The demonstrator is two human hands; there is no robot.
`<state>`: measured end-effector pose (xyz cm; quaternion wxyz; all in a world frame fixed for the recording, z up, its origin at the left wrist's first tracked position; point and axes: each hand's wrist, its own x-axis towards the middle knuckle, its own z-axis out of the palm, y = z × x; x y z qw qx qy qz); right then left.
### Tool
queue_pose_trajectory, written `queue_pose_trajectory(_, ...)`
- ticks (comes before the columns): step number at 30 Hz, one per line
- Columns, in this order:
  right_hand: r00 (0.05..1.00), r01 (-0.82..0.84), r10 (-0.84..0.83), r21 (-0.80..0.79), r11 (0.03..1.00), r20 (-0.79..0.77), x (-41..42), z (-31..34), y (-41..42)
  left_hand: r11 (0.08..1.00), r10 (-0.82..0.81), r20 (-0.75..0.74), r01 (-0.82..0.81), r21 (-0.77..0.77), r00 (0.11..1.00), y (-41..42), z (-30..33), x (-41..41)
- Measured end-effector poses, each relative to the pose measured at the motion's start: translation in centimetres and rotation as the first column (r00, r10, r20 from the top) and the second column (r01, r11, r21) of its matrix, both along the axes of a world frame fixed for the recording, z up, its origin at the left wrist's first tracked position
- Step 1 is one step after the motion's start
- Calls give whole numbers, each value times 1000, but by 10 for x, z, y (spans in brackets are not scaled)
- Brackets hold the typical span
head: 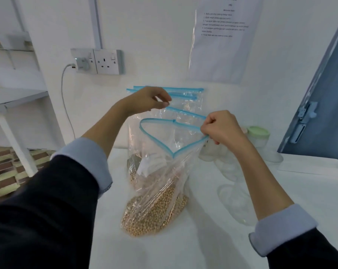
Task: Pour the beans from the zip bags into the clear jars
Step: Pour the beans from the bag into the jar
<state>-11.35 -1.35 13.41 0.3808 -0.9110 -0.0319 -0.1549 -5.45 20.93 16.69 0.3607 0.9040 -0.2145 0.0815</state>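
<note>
Pinching blue zip rim of bean bag (158, 191): left hand (148, 100) far edge, right hand (220, 127) near corner.

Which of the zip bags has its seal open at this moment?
The front zip bag, holding beans and pinched at its rim by the left hand and right hand. Its blue seal gapes in a loop; the bags behind show straight, closed strips.

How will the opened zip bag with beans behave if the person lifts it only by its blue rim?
The zip bag is thin, wrinkled film, so it will probably sag and fold. The beans pool at its bottom, so it is likely bottom-heavy and may swing. With the rim open between left hand and right hand, tilting could spill beans.
</note>
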Motion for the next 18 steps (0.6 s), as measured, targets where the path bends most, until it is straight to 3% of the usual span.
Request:
queue_pose_trajectory(4, 998, -60, 60, -18, 998, -21, 0, 3, 7, 898, -44, -294, 167, 407, 955, -46, 7, 21)
queue_pose_trajectory(7, 994, -103, 102, -42, 994, -24, 1, 5, 8, 821, 32, -442, 228, 523, 897, -55, 0, 31)
queue_pose_trajectory(9, 994, -108, 108, -56, 993, -18, 1, 5, 8, 836, 40, -447, 214, 505, 894, -44, -4, 32)
queue_pose_trajectory(14, 997, -71, 70, -90, 993, -14, 7, 2, 10, 964, -81, -562, 208, 165, 823, -16, -10, 30)
queue_pose_trajectory(18, 991, -136, 131, -279, 950, -36, 1, 4, 20, 981, -56, -441, 132, 145, 896, -15, -21, 29)
